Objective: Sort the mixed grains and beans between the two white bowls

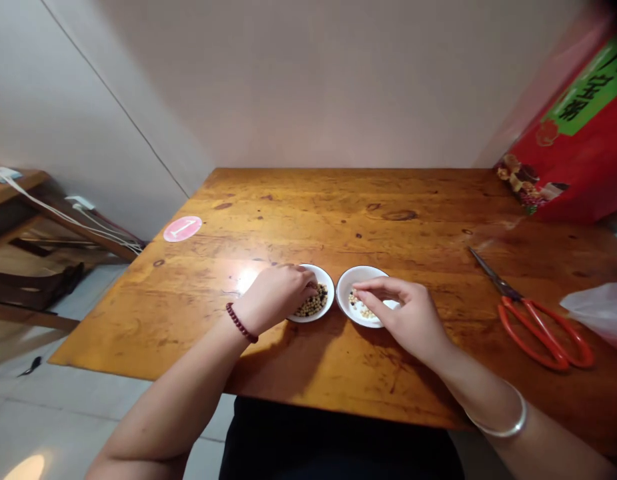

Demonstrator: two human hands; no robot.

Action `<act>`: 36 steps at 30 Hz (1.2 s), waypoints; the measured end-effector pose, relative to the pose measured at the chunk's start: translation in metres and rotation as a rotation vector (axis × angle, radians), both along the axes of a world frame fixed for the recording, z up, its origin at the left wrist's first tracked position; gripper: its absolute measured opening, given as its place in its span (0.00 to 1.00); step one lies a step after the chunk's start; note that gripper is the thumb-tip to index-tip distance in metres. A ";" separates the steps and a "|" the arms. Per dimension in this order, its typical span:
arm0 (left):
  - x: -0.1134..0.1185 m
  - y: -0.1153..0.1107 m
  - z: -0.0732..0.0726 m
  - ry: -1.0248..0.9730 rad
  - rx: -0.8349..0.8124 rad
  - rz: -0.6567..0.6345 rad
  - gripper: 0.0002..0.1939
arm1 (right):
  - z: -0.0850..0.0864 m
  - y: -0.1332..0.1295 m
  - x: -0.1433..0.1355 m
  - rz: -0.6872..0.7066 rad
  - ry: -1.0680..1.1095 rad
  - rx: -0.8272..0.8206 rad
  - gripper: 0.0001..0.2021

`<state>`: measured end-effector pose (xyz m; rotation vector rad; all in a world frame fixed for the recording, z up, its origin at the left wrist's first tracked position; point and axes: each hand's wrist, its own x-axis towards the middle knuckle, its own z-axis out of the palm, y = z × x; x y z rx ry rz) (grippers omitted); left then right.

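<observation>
Worktop (268, 217): left grip (283, 290) in the left bowl (326, 274), right grip (413, 317) over the right bowl (355, 275).
Left fingertips are down among beans (315, 304), so whether they grasp any I cannot tell; right thumb and forefinger come close together above fewer beans, anything between them too small to make out. Right of that grip lie scissors (512, 293), then a plastic bag (601, 310); beyond both grips, a sticker (183, 229) leftward and a red bag (578, 150) rightward.

2 bowls (361, 274) sit left of the scissors (511, 292).
</observation>
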<state>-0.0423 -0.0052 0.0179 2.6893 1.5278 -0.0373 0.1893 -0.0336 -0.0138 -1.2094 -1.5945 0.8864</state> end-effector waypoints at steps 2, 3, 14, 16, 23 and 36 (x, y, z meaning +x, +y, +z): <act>-0.003 0.002 0.000 -0.010 0.027 -0.011 0.13 | 0.007 -0.004 0.001 -0.037 -0.022 0.007 0.05; -0.003 0.004 0.000 -0.013 0.033 -0.019 0.13 | 0.011 -0.006 0.001 -0.046 -0.034 0.007 0.04; -0.001 0.007 0.005 -0.043 -0.018 -0.014 0.13 | 0.005 -0.001 0.012 -0.052 -0.087 0.049 0.02; -0.001 0.008 0.003 -0.036 -0.036 0.004 0.14 | -0.003 0.005 0.014 -0.058 -0.135 0.159 0.03; -0.001 0.012 -0.007 -0.037 -0.108 0.025 0.12 | -0.011 0.003 0.018 0.143 -0.231 0.583 0.15; -0.006 0.011 -0.002 -0.118 -0.091 0.074 0.12 | -0.022 0.008 0.011 -0.081 -0.261 0.547 0.11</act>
